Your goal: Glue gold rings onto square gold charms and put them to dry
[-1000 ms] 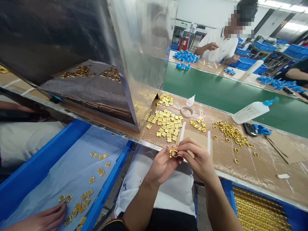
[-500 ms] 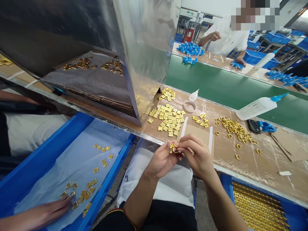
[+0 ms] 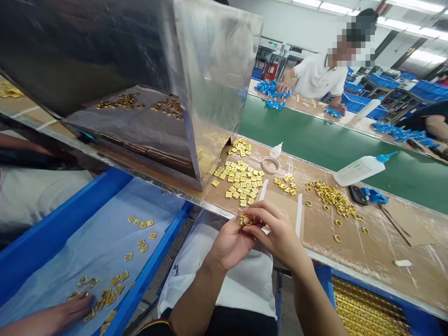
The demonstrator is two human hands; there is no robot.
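Observation:
Close to the bench edge, my left hand (image 3: 229, 242) pinches a gold ring (image 3: 248, 219) with a flat square piece at its side, held between thumb and fingers. My right hand (image 3: 275, 228) is closed on the ring's other side, thumb and forefinger touching it. Beyond my hands lie many loose gold square pieces (image 3: 241, 179). A smaller group of gold pieces (image 3: 286, 185) sits by a cardboard sheet (image 3: 280, 203) with white tape strips. Loose gold rings (image 3: 332, 198) are heaped to the right.
A metal hood (image 3: 217, 93) stands at left. A blue tray (image 3: 87, 252) with gold pieces has another person's hand (image 3: 75, 308) in it. Glue bottles (image 3: 364, 169), a tape roll (image 3: 270, 164) and a green belt (image 3: 297, 130) lie ahead; a co-worker (image 3: 320, 77) sits across.
The view has tilted up and shifted slightly. Both hands stay on the ring, which now shows its round opening more. The co-worker's hand has come down to the blue pieces.

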